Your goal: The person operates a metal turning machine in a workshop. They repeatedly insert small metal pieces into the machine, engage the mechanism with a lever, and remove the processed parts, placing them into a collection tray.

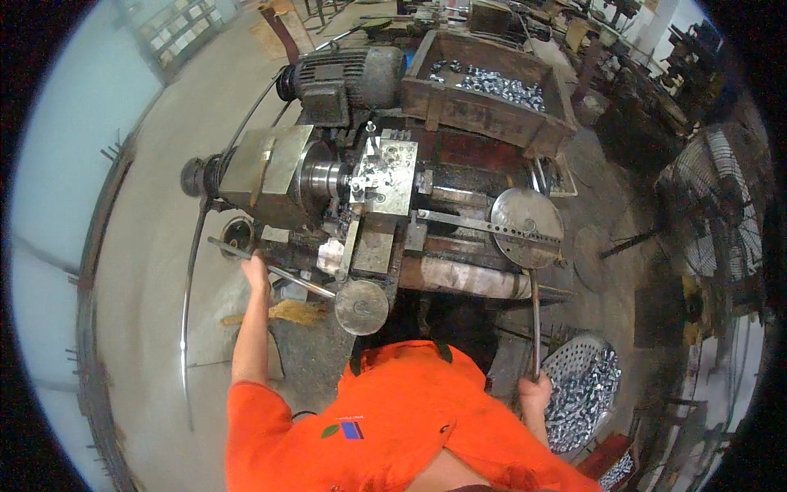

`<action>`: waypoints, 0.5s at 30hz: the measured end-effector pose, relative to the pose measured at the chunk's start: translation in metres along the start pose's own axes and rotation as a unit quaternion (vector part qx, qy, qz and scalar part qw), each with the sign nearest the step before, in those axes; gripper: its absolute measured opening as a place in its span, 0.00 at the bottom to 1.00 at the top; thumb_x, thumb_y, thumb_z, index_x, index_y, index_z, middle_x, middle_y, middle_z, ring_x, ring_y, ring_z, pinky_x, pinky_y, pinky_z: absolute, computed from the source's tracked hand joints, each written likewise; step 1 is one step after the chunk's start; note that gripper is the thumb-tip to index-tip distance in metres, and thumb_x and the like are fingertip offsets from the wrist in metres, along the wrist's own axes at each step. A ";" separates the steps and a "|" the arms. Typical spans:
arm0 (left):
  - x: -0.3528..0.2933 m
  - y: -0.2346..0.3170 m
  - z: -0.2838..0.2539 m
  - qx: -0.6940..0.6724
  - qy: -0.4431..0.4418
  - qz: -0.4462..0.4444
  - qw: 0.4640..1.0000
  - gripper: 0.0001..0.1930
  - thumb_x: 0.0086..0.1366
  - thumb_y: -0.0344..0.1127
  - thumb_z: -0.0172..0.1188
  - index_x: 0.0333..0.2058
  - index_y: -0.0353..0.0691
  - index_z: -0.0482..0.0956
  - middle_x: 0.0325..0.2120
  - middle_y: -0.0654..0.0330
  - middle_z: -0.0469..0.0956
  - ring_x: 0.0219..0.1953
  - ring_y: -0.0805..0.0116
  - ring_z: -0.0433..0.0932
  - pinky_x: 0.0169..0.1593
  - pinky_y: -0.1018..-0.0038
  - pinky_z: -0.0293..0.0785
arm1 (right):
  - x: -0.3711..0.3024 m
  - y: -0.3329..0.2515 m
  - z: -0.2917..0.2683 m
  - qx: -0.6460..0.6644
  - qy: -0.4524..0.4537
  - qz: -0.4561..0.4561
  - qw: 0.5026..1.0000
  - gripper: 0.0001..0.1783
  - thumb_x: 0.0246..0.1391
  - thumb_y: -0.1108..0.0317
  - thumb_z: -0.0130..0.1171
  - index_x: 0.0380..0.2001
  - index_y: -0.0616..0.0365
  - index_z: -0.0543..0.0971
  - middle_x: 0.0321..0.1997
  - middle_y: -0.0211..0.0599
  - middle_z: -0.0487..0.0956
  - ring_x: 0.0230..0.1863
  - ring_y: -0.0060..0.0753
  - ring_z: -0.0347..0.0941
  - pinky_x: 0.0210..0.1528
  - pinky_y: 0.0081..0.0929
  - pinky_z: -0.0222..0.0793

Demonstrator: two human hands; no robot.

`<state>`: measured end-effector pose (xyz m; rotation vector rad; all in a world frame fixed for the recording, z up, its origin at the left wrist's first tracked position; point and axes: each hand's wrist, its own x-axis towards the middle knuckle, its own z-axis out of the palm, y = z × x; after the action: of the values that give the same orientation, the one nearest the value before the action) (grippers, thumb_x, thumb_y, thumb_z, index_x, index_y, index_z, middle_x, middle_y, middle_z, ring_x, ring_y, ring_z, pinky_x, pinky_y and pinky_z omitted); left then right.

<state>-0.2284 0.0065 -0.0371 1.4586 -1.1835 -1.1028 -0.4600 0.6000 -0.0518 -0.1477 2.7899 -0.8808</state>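
A small metal lathe stands in front of me. My left hand [256, 271] is closed around a long steel lever [299, 281], which runs to a round metal disc [361, 308] at the machine's near side. At the lower right my right hand [535, 393] grips a second steel lever [536, 320], which hangs from a larger disc [527, 228]. A perforated flat bar [467, 220] links that disc to the slide. The chuck [321, 178] faces the tool block [393, 176]; whether a workpiece sits between them is too small to tell.
Behind the lathe are an electric motor [352, 78] and a wooden box [492, 121] with shiny metal parts. A perforated basket [566, 361] heaped with similar parts stands by my right hand. A large fan [709, 205] is at right, a straw brush [287, 312] at left.
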 end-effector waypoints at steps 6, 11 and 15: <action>0.039 -0.043 -0.017 0.050 0.021 -0.011 0.998 0.11 0.51 0.34 0.53 0.27 0.29 0.73 0.18 0.59 0.71 0.18 0.69 0.68 0.20 0.72 0.64 | 0.067 0.045 -0.042 -0.241 0.064 -0.022 0.968 0.18 0.31 0.59 0.57 0.27 0.59 0.74 0.24 0.53 0.75 0.27 0.56 0.72 0.30 0.47 0.67; 0.055 -0.062 -0.010 0.050 -0.018 -0.005 0.999 0.11 0.54 0.34 0.55 0.31 0.31 0.72 0.21 0.59 0.72 0.21 0.68 0.70 0.22 0.73 0.65 | 0.206 0.098 -0.092 -0.442 0.095 -0.056 0.890 0.20 0.36 0.53 0.60 0.32 0.54 0.76 0.33 0.43 0.77 0.36 0.46 0.74 0.35 0.44 0.69; 0.054 -0.076 -0.001 -0.058 -0.103 -0.038 0.992 0.16 0.58 0.45 0.55 0.34 0.37 0.70 0.21 0.61 0.71 0.20 0.68 0.71 0.26 0.70 0.70 | 0.284 0.079 -0.092 -0.441 0.264 -0.004 0.857 0.32 0.36 0.55 0.59 0.48 0.55 0.71 0.42 0.43 0.74 0.48 0.44 0.68 0.52 0.43 0.61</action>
<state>-0.2087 -0.0386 -0.1163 1.3330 -1.1911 -1.3794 -0.7601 0.6701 -0.0725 -0.0503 3.4688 0.5287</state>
